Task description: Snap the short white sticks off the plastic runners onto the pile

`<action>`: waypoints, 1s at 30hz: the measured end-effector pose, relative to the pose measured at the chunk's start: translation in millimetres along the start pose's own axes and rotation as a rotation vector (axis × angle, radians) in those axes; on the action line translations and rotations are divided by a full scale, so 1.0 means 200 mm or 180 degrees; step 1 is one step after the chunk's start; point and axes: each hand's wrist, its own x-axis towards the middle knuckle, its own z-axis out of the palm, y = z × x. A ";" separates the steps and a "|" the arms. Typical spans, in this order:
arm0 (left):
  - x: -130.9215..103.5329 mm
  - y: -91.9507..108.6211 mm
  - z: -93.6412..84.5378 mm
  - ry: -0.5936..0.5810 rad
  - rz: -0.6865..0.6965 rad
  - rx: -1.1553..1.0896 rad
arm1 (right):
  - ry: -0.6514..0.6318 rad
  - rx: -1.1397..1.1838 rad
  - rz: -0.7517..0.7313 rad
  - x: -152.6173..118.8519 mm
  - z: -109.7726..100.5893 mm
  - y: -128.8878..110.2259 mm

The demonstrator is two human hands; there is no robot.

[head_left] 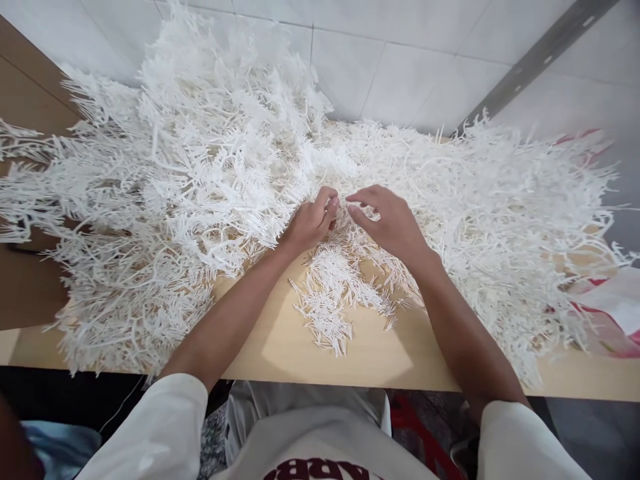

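- Fingers (327,195) of the left hand (309,223) were curled together, thumb against forefinger; whether a piece was pinched between them could not be determined at this range.
- The right hand (393,217) was held palm-down, its thumb and forefinger parted by a narrow gap at the tips, close beside the left fingertips but apart from them.
- Both hands were positioned over the middle of the table (280,337), between two large masses of white, branching strands.
- The left mass (215,153) was the taller (it rose high against the tiled wall (350,73)) and spread down to the table's front edge.
- The right mass (480,193) lay lower and extended beyond the right forearm.
- Short loose white pieces (333,300) formed a small heap on the bare wood, just in front of the hands and between the forearms.
- A brown panel (30,293) stood at the far left.
- A white-and-red bag (613,317) lay at the right end, partly behind strands.
- A grey metal strut (530,67) crossed the wall diagonally.
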 end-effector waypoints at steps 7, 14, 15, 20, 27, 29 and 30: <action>-0.01 -0.03 0.02 -0.0040 0.0096 0.0371 | -0.0512 -0.0517 -0.0259 0.00 0.01 -0.06; 0.00 -0.05 0.02 -0.0261 0.0284 0.0466 | -0.0403 -0.1317 -0.1018 -0.01 0.00 -0.09; 0.00 -0.05 0.02 -0.0269 0.0310 0.0451 | -0.0448 -0.1364 -0.1053 -0.01 -0.01 -0.10; -0.01 -0.08 0.04 -0.0221 0.0392 0.0598 | -0.0479 -0.1421 -0.1045 0.00 -0.03 -0.12; 0.01 -0.09 0.05 -0.0331 0.0273 0.0431 | -0.0398 -0.1309 -0.1256 -0.02 -0.03 -0.10; 0.02 -0.07 0.04 -0.0109 -0.0066 0.0216 | -0.0407 -0.1073 -0.1402 -0.05 -0.05 -0.15; 0.02 -0.06 0.03 0.0083 -0.0252 0.0101 | -0.0438 -0.0919 -0.1467 -0.07 -0.06 -0.18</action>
